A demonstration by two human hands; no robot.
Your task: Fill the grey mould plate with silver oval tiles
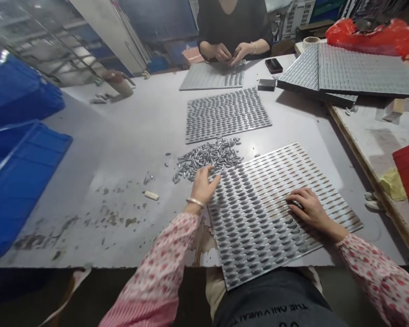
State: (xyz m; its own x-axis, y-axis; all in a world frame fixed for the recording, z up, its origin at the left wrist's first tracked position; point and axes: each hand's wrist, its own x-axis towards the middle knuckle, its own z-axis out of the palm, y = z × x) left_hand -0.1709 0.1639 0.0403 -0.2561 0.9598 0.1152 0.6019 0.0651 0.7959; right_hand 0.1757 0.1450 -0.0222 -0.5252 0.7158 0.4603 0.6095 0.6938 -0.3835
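Observation:
A tray with rows of oval slots [279, 168] lies in front of me, its near corner past the table's edge. Dark grey oval pieces [240, 227] fill the slots on its left and along part of its near side; pale slots show on the right. At the near edge of a loose pile of the same pieces [209, 156] is my left hand [203, 186], thumb spread away from the fingers. My right hand [308, 209] rests low over the tray's middle, fingers bent and thumb close to the fingertips; whatever they pinch is too small to make out.
Beyond the pile lies a filled tray [226, 113]. A co-worker's hands [230, 53] work over another tray [204, 76]. Blue bins [23, 172] stand at left, stacked panels [364, 72] at right. A small whitish stick [151, 195] lies left of my left hand.

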